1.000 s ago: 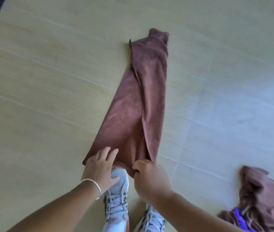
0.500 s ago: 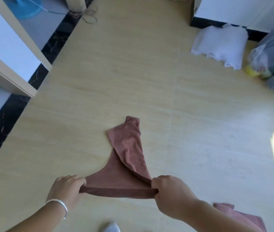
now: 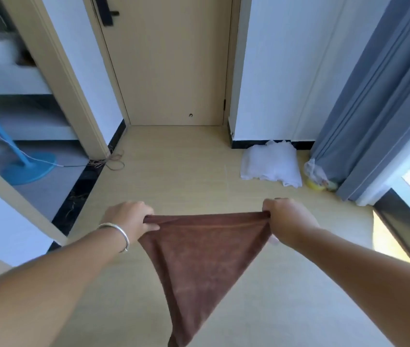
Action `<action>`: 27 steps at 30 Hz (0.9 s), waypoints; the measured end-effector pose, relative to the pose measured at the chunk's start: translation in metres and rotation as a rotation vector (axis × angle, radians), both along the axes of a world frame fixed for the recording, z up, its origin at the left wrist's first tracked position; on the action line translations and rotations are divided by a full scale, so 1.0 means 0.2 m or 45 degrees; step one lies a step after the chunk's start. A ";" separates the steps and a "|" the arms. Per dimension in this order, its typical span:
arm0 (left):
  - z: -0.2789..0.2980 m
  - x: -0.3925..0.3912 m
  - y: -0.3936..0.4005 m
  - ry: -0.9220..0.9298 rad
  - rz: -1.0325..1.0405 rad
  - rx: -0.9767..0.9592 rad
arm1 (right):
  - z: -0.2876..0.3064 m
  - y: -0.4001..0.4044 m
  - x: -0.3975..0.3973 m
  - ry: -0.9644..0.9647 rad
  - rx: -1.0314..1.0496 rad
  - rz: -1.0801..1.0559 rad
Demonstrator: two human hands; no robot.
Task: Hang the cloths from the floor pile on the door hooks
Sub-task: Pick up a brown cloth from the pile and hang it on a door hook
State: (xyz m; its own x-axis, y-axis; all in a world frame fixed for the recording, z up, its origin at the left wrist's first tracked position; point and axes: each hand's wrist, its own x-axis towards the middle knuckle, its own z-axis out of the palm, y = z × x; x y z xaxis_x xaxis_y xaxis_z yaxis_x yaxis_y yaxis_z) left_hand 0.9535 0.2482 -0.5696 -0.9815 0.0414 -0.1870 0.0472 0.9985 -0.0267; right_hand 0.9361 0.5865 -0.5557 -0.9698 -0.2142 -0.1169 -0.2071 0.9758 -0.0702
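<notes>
Tiled floor [image 3: 174, 171] before the closed door [image 3: 169, 71]: brown cloth [image 3: 199, 259] is pinched taut by left hand [image 3: 128, 219] and right hand [image 3: 289, 221]; the top edge should be kept level when hooked.

bare forearms; silver bangle [image 3: 117, 234], left wrist.

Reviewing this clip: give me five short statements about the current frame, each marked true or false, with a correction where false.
1. Both hands hold the brown cloth by its top edge. True: the left hand and the right hand each grip one end.
2. The cloth lies flat on the floor. False: it hangs in the air, tapering to a point.
3. The door ahead is closed. True.
4. A bracelet is on the right wrist. False: the bracelet is on the left wrist.
5. The white bundle lies left of the door. False: it lies to the right, near the grey curtain.
</notes>
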 end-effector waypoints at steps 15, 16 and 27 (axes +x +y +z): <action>0.57 -0.06 0.10 0.349 -0.096 0.337 | 0.38 0.26 0.00 0.410 -0.191 -0.125; 0.50 0.01 0.10 0.316 -0.074 0.363 | 0.31 0.27 0.05 0.363 -0.225 -0.105; -0.64 0.95 0.10 -0.009 0.028 0.601 | -0.82 0.36 0.97 -0.263 -0.297 -0.053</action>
State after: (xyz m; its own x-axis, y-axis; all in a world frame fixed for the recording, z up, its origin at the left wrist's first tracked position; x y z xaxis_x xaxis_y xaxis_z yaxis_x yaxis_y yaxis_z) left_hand 1.1435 0.2691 -0.6973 -0.9819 0.1026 -0.1591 0.0245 0.9023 0.4305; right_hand 1.1310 0.6579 -0.7202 -0.9391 -0.2193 -0.2646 -0.1257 0.9357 -0.3296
